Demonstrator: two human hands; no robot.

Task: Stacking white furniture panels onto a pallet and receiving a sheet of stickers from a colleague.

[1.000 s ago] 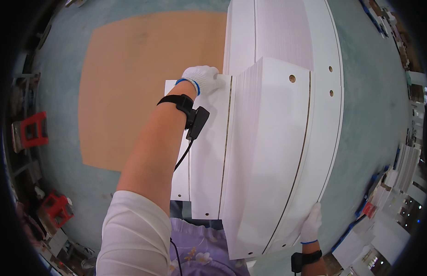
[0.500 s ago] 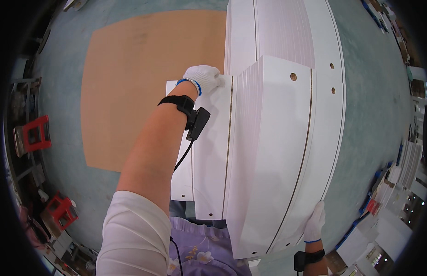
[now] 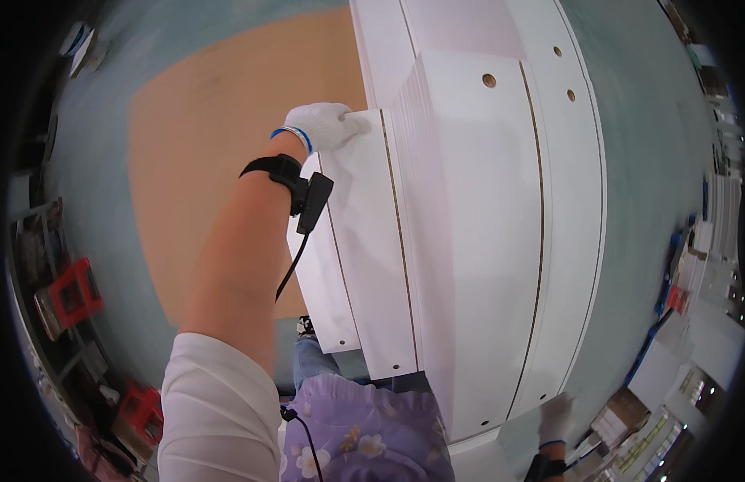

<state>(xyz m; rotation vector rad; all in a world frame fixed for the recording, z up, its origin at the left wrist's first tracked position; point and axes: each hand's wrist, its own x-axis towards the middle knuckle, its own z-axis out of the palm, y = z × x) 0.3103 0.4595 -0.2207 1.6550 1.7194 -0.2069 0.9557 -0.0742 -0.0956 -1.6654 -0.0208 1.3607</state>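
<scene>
My left hand [image 3: 320, 125], in a white knit glove with a blue cuff edge, is closed on the far end of a white grooved panel [image 3: 364, 233]. Its thumb lies on the top face. Another white panel [image 3: 324, 273] sticks out to the left beneath it. To the right rises a taller stack of white panels [image 3: 493, 217], with a dark groove and a round hole in the top one. My right hand [image 3: 555, 418], also gloved, is beside the near right corner of the panels, apart from them. Motion smears its fingers.
A large brown board [image 3: 220, 145] lies at the left on the green floor [image 3: 91, 201]. More white panels [image 3: 453, 24] are stacked at the far side. Red stools [image 3: 77, 291] stand at the left edge. Boxes and boards [image 3: 621, 418] line the right side.
My right hand has come off the right edge of the panels and moved nearer to me. The left hand keeps hold of its panel's far end. The whole view has shifted and turned slightly.
</scene>
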